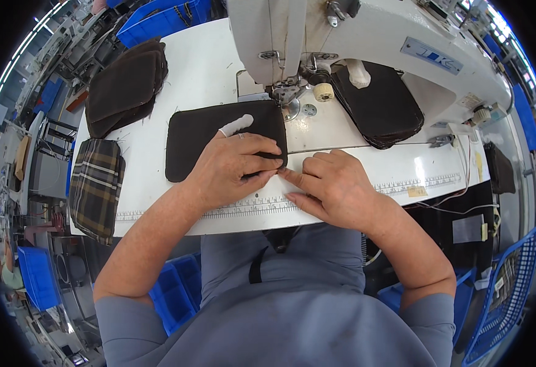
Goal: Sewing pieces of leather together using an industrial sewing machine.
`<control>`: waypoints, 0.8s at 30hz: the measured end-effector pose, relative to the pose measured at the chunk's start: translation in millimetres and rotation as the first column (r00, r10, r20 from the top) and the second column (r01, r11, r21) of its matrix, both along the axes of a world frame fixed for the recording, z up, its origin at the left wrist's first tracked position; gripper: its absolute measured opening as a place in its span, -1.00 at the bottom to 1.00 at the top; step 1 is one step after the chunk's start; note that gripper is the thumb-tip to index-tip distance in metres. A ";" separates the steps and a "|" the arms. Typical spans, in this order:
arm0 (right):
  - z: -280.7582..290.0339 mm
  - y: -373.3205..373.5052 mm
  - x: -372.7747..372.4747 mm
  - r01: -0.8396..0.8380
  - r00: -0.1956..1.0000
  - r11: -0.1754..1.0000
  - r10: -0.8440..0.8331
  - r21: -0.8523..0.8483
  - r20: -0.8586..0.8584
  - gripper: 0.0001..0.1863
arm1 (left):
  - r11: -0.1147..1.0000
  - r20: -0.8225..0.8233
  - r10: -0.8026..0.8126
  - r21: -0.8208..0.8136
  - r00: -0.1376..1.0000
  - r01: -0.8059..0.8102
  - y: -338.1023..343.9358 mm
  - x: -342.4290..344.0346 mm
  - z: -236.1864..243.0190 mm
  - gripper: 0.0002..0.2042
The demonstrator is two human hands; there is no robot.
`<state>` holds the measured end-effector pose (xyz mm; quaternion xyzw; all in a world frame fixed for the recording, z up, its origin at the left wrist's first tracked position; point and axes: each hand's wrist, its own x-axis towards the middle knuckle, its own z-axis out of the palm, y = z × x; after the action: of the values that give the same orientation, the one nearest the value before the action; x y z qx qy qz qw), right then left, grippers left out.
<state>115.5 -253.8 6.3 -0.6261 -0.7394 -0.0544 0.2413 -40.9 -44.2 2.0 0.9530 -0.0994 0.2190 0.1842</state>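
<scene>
A dark brown rounded-corner fabric panel (pixel 188 147) lies flat on the white sewing table, its upper right corner by the presser foot (pixel 288 93) of a sewing machine. My left hand (pixel 234 160) rests on the panel's right part, thumb and fingertips closed together at its lower right corner. A white finger cover (pixel 237 125) sits on one outstretched finger of that hand, and a ring shows on it. My right hand (pixel 335 186) is at the same corner; its index fingertip touches there, the thumb stands apart below, and the other fingers are curled.
Stacks of dark brown panels lie at the far left (pixel 124 85) and under the machine arm (pixel 381 104). Plaid fabric pieces (pixel 96 183) hang at the left table edge. A ruler strip (pixel 237 210) runs along the front. Blue bins (pixel 157 23) and a blue basket (pixel 503 300) stand around.
</scene>
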 end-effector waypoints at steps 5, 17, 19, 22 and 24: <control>-2.4 0.8 0.6 -0.010 1.000 1.000 0.010 0.012 -0.017 -0.65 | 0.999 -0.060 0.034 0.014 0.998 -0.033 -7.6 -2.6 0.7 -0.85; -2.4 0.1 5.3 -0.031 0.995 0.999 0.033 0.024 -0.092 -0.74 | 1.000 -0.147 -0.027 0.010 0.989 0.029 -10.3 0.2 17.6 -0.85; -2.8 3.6 8.3 -0.003 0.987 0.999 0.011 0.049 -0.161 -0.77 | 0.995 -0.135 0.002 0.101 0.991 0.012 -16.3 3.1 17.1 -0.86; 7.0 9.8 5.7 0.065 0.967 0.997 -0.055 0.032 -0.249 -0.79 | 0.995 -0.076 0.059 0.083 0.995 -0.053 -21.0 3.6 12.5 -0.85; 10.3 17.0 3.7 0.104 0.959 0.995 -0.102 -0.007 -0.264 -0.79 | 0.992 -0.097 0.102 -0.063 0.990 -0.108 -19.9 2.2 10.3 -0.84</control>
<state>119.2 -236.8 16.6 -0.6645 -0.6670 0.0145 0.3368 -38.7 -64.1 12.4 0.9594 -0.0329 0.1866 0.2091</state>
